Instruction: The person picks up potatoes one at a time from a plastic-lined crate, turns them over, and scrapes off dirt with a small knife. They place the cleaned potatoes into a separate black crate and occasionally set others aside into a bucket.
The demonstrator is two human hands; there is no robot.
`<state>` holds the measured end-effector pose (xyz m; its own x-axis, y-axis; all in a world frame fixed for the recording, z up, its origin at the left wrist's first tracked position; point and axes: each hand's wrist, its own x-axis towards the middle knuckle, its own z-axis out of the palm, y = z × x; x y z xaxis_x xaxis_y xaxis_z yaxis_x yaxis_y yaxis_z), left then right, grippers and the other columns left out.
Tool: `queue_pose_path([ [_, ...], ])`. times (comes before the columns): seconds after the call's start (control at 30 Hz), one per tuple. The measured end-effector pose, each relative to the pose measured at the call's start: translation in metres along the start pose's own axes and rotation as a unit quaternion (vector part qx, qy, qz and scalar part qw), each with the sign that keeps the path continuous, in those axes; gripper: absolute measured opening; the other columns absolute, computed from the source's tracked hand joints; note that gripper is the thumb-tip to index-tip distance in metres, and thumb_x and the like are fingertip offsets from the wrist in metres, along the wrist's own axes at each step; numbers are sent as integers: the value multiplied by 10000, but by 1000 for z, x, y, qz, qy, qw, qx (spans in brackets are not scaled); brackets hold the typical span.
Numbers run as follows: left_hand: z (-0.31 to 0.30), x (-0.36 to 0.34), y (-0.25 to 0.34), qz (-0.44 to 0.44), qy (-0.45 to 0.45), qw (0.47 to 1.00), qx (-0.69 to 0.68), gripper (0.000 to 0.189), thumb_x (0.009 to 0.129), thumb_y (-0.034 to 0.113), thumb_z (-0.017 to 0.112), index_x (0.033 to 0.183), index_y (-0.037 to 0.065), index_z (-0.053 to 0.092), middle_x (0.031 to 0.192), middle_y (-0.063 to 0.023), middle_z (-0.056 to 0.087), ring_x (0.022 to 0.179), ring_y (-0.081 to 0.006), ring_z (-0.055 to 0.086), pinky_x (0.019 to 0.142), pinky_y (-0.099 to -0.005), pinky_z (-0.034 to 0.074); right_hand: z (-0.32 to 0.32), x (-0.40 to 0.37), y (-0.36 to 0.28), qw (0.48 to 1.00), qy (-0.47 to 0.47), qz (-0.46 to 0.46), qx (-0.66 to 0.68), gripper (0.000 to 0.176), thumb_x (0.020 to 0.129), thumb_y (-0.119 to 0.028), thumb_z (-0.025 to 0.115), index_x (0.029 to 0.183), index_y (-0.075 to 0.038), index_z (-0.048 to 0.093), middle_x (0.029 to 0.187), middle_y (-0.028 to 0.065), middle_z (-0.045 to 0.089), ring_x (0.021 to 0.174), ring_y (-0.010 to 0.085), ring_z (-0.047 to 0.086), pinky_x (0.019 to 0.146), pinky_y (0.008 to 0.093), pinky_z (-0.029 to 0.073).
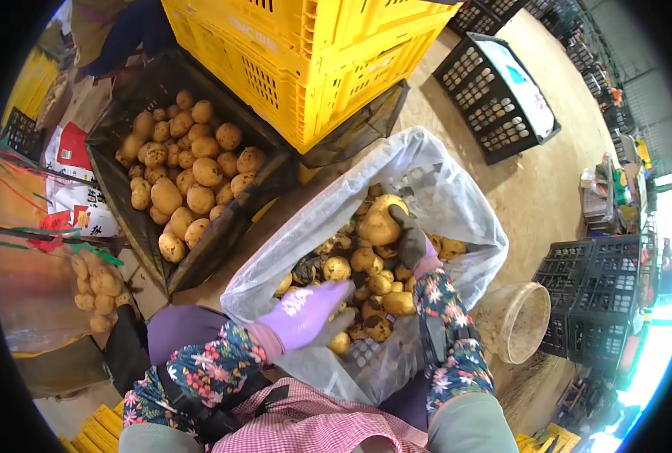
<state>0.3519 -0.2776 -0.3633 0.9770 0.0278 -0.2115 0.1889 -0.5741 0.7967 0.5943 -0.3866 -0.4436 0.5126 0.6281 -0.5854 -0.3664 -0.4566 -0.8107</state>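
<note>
The right hand [414,240], in a dark-palmed glove with a floral sleeve behind it, has its grip clamped on a large potato [380,223]. It holds the potato just above the heap of potatoes [366,291], near the far edge of the clear plastic bag [457,192] that lines a crate on the floor.

The left hand [305,313], in a purple glove, lies palm down over the near side of the same heap. Its fingers are stretched out and apart, and nothing shows in its grip. Whether the fingertips touch the potatoes below cannot be told.

The potatoes in the bag are mixed in size, and several carry dark patches.

To the left of the bag stands a black crate [117,132], tilted and well filled with cleaner, paler potatoes. Stacked yellow crates [298,68] rest beyond it, over its far right corner. At the left edge of the view a net sack [98,291] holds more potatoes.

A pale bucket [513,321] lies on its side just right of the bag, and a stack of black crates [593,298] stands beyond the bucket.
</note>
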Motion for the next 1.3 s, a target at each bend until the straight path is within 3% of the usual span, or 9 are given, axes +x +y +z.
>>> queue_pose_path([
  [0.07,7,2,-2,-27,64,993,-92,525,894,317,607,1275,-17,471,1188,-223,586,1112,-342,565,925,-376,463,0,-45,1,961,-82,37,262,613,907,-471,563,1336,-51,442,1180,113,605,1111,264,579,943,412,481],
  [0.3,33,-6,32,-38,86,935,-343,1028,713,420,787,1442,-7,200,1441,-253,296,1232,-407,432,1016,-423,393,43,-170,-7,941,-127,-20,315,571,954,-481,464,1322,-45,448,1253,107,562,1154,234,561,984,383,465],
  [0.47,67,-18,35,-66,281,952,-99,1192,532,410,887,1413,-44,224,1355,-261,357,1271,-375,379,1065,-411,338,55,-176,28,836,122,-464,-268,469,989,-347,429,1296,6,463,1216,97,565,1119,188,563,978,314,433],
  [0.5,66,-18,31,-99,289,951,-50,1186,528,388,894,1412,-42,229,1347,-247,373,1263,-370,394,1064,-404,342,58,-179,22,946,57,-317,-23,456,983,-309,449,1294,25,461,1213,102,562,1122,188,543,985,314,416],
  [0.53,102,-3,-30,9,302,857,-417,1174,512,321,910,1408,-41,244,1354,-220,391,1247,-348,425,1062,-391,349,61,-181,14,965,-16,-137,223,445,977,-270,469,1292,43,459,1210,106,558,1125,189,522,992,313,400],
  [0.9,75,-12,25,25,275,953,126,1117,614,236,866,1453,11,164,1391,-217,356,1267,-383,408,1079,-394,332,54,-138,46,885,195,-408,-109,324,951,-313,539,966,9,565,819,9,569,762,122,532,689,271,448],
  [1.0,57,-2,47,5,269,955,-129,1046,654,257,839,1434,14,186,1366,-182,377,1228,-343,453,1050,-412,374,49,-159,19,996,82,-28,30,306,957,-301,529,901,-9,600,673,-2,588,627,45,533,545,191,394],
  [1.17,40,-15,16,-26,-26,586,-810,726,868,524,550,1414,96,339,1377,-201,435,1269,-343,447,1052,-500,377,50,-158,8,960,120,-222,122,273,955,-138,504,1160,34,554,927,67,653,840,116,614,778,241,496],
  [1.3,43,-19,15,-70,-49,565,-820,761,851,578,541,1419,114,339,1380,-187,439,1262,-370,444,1054,-562,343,56,-160,-1,954,62,-276,96,364,942,-111,506,1273,33,468,1178,134,570,1095,183,536,966,297,415],
])
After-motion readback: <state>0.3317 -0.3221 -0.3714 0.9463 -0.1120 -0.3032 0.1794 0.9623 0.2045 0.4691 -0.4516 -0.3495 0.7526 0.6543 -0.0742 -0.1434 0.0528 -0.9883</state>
